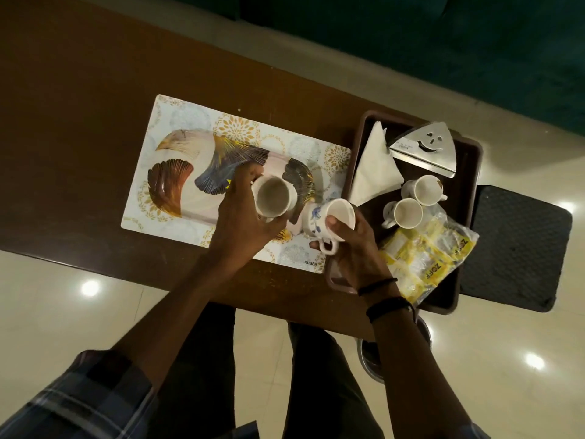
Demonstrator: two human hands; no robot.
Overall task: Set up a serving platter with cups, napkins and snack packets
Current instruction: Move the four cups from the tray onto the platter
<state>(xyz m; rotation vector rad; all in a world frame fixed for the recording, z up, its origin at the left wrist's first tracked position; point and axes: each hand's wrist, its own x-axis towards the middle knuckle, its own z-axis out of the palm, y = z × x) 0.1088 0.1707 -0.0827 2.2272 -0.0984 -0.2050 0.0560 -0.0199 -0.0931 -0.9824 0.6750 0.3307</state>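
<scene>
Looking down through the head camera, I count four ceramic cups. My left hand (243,213) wraps its fingers around a plain white cup (273,198), which is upright over the right part of the platter (177,185); I cannot tell if it already touches the surface. My right hand (357,248) grips a second cup (329,220), white with small blue flowers. It is tilted with the mouth to the right, the loop handle pointing toward me, at the near right corner of the platter.

The platter is long and glossy, with fan-shaped leaf patterns in brown, blue, grey and gold. It lies on one rectangular placemat (190,115) with pale gold flower prints, on the dark brown wooden desk (79,122).

Just beside the placemat on the right stands one brown plastic tray (468,160) with rounded corners. In it are the two other cups (425,190) (406,213), upright and close together, white folded paper napkins (373,172), and one triangular steel napkin holder (427,147) with a smiling face cut out. Snack packets (427,258), yellow and clear and crinkled, lie in the near part of the tray; their number I cannot tell.
</scene>
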